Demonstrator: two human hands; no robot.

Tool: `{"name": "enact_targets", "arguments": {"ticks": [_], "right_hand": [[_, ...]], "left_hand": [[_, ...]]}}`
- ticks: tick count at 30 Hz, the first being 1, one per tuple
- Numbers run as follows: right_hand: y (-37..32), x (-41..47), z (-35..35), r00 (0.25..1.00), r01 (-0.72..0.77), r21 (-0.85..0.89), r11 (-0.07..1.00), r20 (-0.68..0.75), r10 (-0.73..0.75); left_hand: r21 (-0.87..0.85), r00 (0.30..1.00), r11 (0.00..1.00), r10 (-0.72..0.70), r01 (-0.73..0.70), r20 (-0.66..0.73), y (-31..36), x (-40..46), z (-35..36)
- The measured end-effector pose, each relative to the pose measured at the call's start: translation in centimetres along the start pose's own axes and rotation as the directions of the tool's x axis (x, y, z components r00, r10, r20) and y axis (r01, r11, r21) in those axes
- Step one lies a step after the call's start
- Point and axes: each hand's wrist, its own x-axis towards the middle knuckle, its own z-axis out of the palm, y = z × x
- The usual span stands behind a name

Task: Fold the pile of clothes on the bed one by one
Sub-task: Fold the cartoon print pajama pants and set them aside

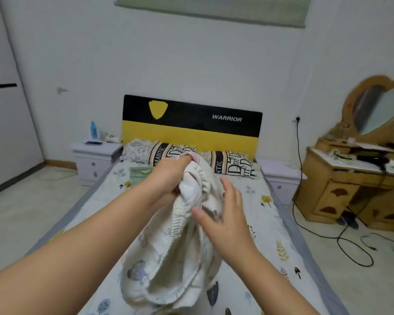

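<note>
Two bare forearms reach in from the near edge, and between them hangs a cream garment [168, 246] with a faint floral print and a gathered elastic band, held up above the bed [266, 226]. Its lower folds sag toward the leaf-patterned sheet at the near end. The left hand [168, 178] grips the bunched upper part of the garment — fingers curled into the cloth, mostly hidden by it. The right hand [223, 214] is just right of the elastic band, fingers spread and fairly straight, the thumb tip against the fabric; it holds nothing.

At the far end of the bed lie two pillows [232, 165] printed with black lettering, and a folded pale green piece [140, 172] lies on the sheet left of the raised hand. Behind stands a black-and-yellow headboard [191, 126]. A white nightstand [96, 160] sits far left, a wooden dressing table [341, 192] with a heart-shaped mirror — on the right, with black cables [350, 244] on the floor beside it.
</note>
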Motion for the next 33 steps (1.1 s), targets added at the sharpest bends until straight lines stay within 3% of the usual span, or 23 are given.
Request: {"name": "enact_targets", "arguments": {"ticks": [4,7,11,13,15,19,23,25,27,33], "right_hand": [[-0.8,-2.3,1.2,0.999,0.035,-0.290,0.956,0.043,-0.023],[-0.6,-2.9,0.9,0.999,-0.039,-0.386,0.922,-0.019,0.034],[-1.5,-2.9,-1.1,0.999,-0.051,-0.436,0.899,-0.036,0.039],[-2.4,-2.6,-2.6,0.998,-0.063,-0.473,0.879,-0.056,0.042],[-3.2,-2.0,-4.6,0.992,-0.109,-0.486,0.867,-0.105,0.066],[-5.7,-0.9,-7.5,0.983,-0.154,-0.422,0.894,-0.159,0.094],[-8.2,-1.0,-8.2,0.985,-0.075,-0.412,0.908,-0.174,0.003],[-8.9,-1.4,-8.3,0.987,-0.046,-0.449,0.892,-0.161,-0.030],[-8.9,-1.9,-8.2,0.993,-0.042,-0.522,0.852,-0.118,-0.023],[-5.9,-3.7,-9.0,0.970,-0.191,-0.640,0.744,-0.005,0.245]], "left_hand": [[-0.135,0.994,0.989,-0.044,0.058,0.102,2.3,-2.8,1.1],[-0.178,0.966,0.978,-0.059,0.107,0.253,3.8,-4.5,0.7],[-0.122,0.944,0.981,-0.108,0.152,0.313,5.3,-6.3,-1.6],[-0.017,0.945,0.995,-0.085,0.095,0.315,5.8,-7.1,-3.4],[0.214,0.953,0.977,-0.044,-0.022,0.298,5.6,-7.8,-5.5],[0.720,0.977,0.670,0.035,-0.180,0.212,4.6,-9.4,-8.1],[0.788,0.946,0.524,0.188,-0.323,0.263,4.4,-10.2,-7.9],[0.758,0.953,0.584,0.249,-0.289,0.172,4.3,-9.9,-7.9],[0.637,0.966,0.735,0.251,-0.231,0.061,4.7,-9.8,-8.0],[0.289,0.986,0.957,0.080,-0.035,-0.146,6.3,-10.4,-9.3]]}}
